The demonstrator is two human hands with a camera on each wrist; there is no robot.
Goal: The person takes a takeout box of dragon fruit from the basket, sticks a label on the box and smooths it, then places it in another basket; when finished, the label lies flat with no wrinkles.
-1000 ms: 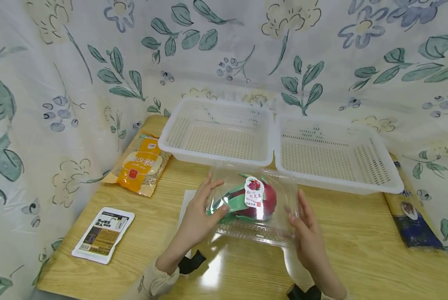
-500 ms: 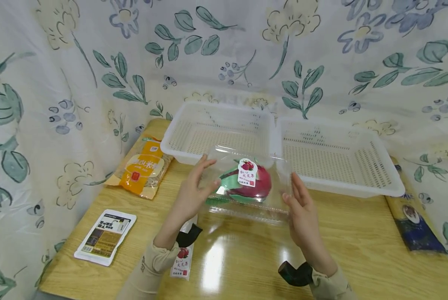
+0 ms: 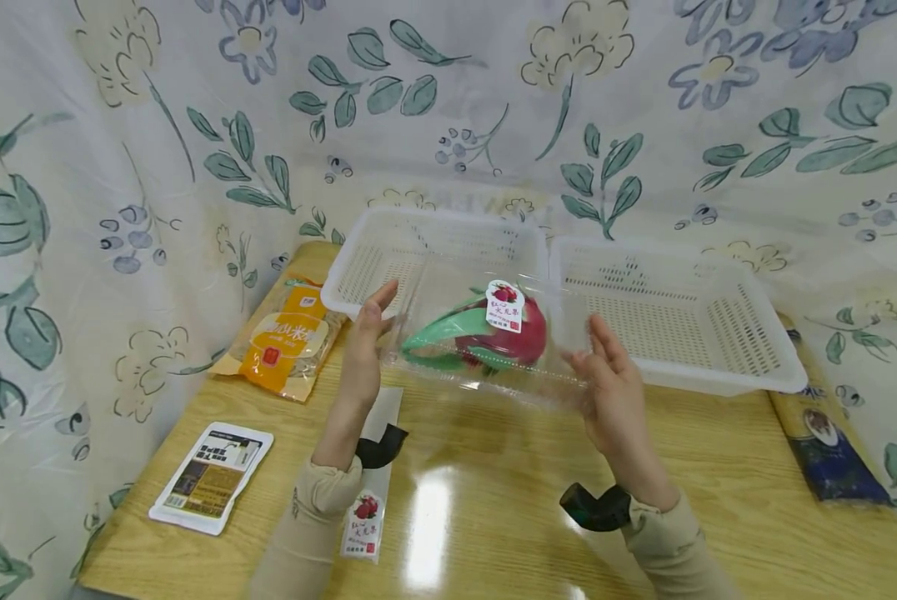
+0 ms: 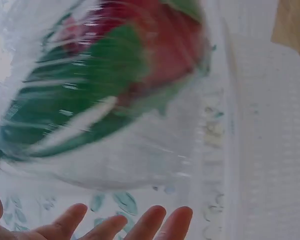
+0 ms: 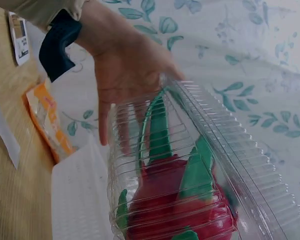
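Observation:
A clear plastic clamshell box (image 3: 433, 292) with a red and green dragon fruit (image 3: 533, 332) inside is held up over the table's middle. A white label (image 3: 504, 307) showing dragon fruit is stuck on the lid. My right hand (image 3: 615, 392) pinches the box's right end, thumb in front and fingers behind. My left hand (image 3: 362, 354) is at the left end with its fingers extended; in the left wrist view its fingers (image 4: 151, 222) are spread just below the box. The right wrist view shows the left hand (image 5: 127, 70) from across the box.
Two white perforated baskets (image 3: 331, 292) (image 3: 782, 379) stand side by side at the back. An orange food bag (image 3: 287, 342) and a white pouch (image 3: 212, 477) lie at left. A blue and gold packet (image 3: 827, 437) lies at right. A label strip (image 3: 366, 517) is under the left forearm.
The box has risen and moved away from the body, now overlapping the left basket in view. My left thumb has come off the lid and those fingers have straightened. The label strip is now uncovered.

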